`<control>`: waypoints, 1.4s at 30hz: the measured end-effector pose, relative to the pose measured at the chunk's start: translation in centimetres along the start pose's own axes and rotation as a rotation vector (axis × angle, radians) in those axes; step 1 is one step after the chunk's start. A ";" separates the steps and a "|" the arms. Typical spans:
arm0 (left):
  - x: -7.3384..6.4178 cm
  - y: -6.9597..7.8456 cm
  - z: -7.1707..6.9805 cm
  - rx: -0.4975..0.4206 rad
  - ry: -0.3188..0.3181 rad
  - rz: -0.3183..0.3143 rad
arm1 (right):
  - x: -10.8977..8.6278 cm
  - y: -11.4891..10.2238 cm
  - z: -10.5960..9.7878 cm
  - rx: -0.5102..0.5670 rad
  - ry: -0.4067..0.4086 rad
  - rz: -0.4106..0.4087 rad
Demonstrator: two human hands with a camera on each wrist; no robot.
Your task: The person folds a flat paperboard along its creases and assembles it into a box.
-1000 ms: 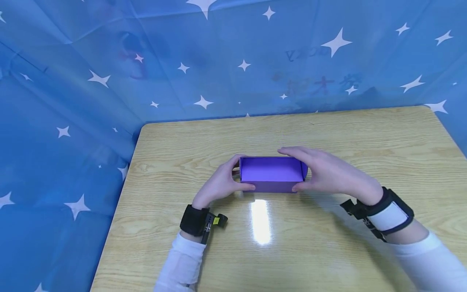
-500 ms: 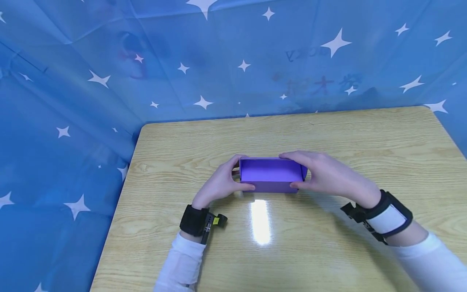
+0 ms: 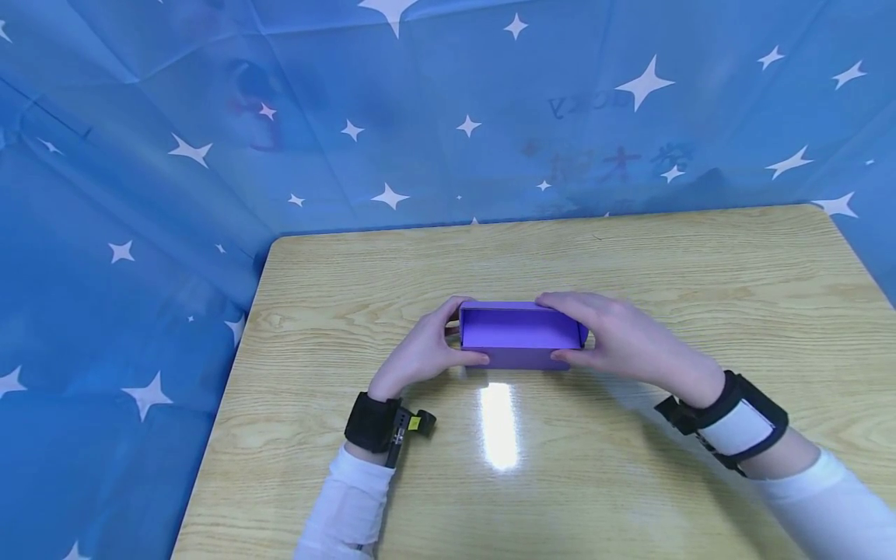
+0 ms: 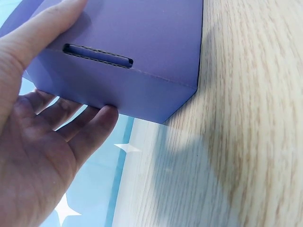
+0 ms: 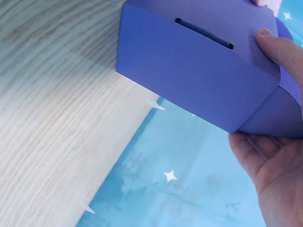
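A purple cardboard box [image 3: 522, 330] stands on the table in front of me, its open top showing a bare purple inside in the head view. My left hand [image 3: 428, 346] holds the box's left end, thumb on the front face and fingers round behind. Near that thumb the left wrist view shows a narrow slot [image 4: 97, 55] in the cardboard. My right hand [image 3: 623, 334] grips the right end, thumb on the front and fingers on the back flap [image 3: 500, 306]. A second slot [image 5: 204, 33] appears in the right wrist view. The back of the box is hidden.
The wooden table [image 3: 350, 272] extends around the box on all sides. A blue cloth with white stars [image 3: 434, 101] hangs behind and to the left of it. Both wrists wear black straps [image 3: 743, 416] with small devices.
My right hand's fingers have come down onto the box's back edge, and the flap there now leans slightly forward. The right thumb has slid a little left; my left hand stays put.
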State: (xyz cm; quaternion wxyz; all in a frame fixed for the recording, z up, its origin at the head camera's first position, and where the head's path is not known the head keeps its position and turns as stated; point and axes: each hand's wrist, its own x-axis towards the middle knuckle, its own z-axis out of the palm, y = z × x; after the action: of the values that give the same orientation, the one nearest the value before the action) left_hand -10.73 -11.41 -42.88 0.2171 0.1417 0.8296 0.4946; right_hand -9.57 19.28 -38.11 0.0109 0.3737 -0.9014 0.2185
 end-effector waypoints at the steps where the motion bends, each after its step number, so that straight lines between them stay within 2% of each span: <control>1: 0.0 0.0 0.0 -0.002 0.000 -0.001 | 0.0 0.0 0.1 -0.004 0.004 -0.005; 16: 0.0 0.0 0.0 0.001 0.004 0.025 | -0.5 0.4 1.0 -0.065 0.077 -0.085; 19: -0.1 0.3 0.1 0.041 0.035 0.089 | -0.6 0.5 1.1 -0.071 0.092 -0.095; 23: -0.5 0.9 0.1 0.112 0.106 0.227 | -0.7 0.5 1.2 -0.071 0.106 -0.102; 27: -0.8 1.4 0.0 0.162 0.150 0.325 | -0.7 0.5 1.3 -0.068 0.111 -0.109; 30: -0.8 1.5 0.0 0.190 0.158 0.356 | -0.7 0.5 1.3 -0.069 0.115 -0.110; 42: -0.9 1.5 0.0 0.220 0.172 0.400 | -1.1 0.5 1.7 -0.092 0.115 -0.104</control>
State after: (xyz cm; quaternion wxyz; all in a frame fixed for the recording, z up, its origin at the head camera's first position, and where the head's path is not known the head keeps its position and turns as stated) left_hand -9.94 -11.07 -41.33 0.0267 0.2833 0.8493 0.4446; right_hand -8.91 19.65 -40.05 0.0913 0.4061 -0.8877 0.1971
